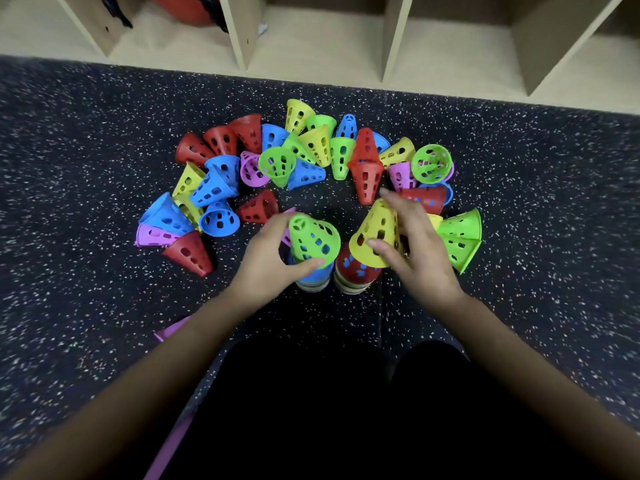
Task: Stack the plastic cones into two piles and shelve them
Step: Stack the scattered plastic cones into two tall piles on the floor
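Several loose plastic cones (221, 188) in red, blue, green, yellow and purple lie in an arc on the speckled floor. Two short piles stand in front of me. My left hand (266, 258) grips a green cone (313, 239) just over the left pile (313, 280), whose top cone is blue. My right hand (415, 251) holds a yellow cone (375, 233) tilted above the right pile (353, 275), which is topped by a red cone.
A beige wooden shelf unit (391, 39) with open cubbies runs along the far edge of the floor; a red ball (188, 8) sits in one at the left. A purple strip (173, 329) lies by my left arm. My dark-clothed legs fill the bottom.
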